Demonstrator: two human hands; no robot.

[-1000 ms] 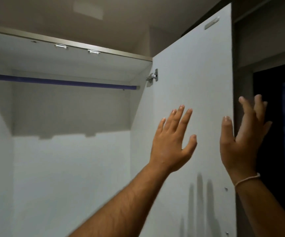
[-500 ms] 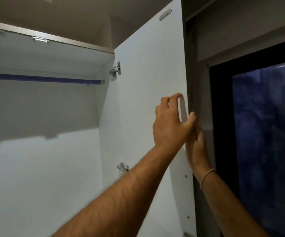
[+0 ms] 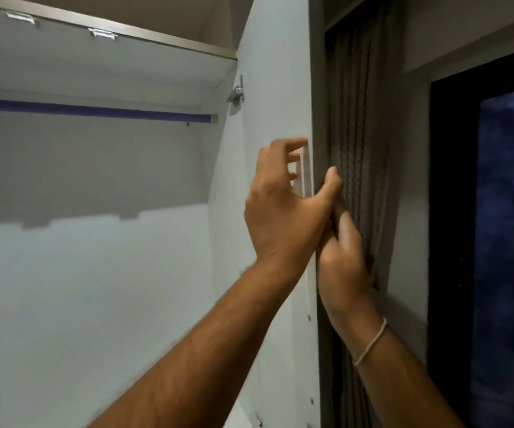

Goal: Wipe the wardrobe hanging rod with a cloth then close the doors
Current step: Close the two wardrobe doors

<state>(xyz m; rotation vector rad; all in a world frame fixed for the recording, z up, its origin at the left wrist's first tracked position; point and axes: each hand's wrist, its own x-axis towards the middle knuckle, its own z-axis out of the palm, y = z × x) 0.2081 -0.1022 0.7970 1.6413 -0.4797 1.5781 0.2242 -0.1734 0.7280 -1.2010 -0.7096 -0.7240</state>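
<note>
The purple hanging rod (image 3: 95, 111) runs across the top of the open white wardrobe, ending at the right side wall. The right wardrobe door (image 3: 277, 88) stands open, seen almost edge-on. My left hand (image 3: 283, 211) curls its fingers on the door's inner face with the thumb over the free edge. My right hand (image 3: 342, 261) grips the same edge from the outer side, just below the left; its fingertips are hidden behind the left hand. No cloth is in view.
A metal hinge (image 3: 236, 94) joins the door to the wardrobe's side near the rod's end. Right of the door hangs a grey curtain (image 3: 357, 118), then a dark window (image 3: 508, 242). The wardrobe's back wall (image 3: 95, 288) is bare.
Both hands moved from open in front of the door's inner face to its free edge and took hold. The door now shows narrower, more edge-on, and the view shifted right.
</note>
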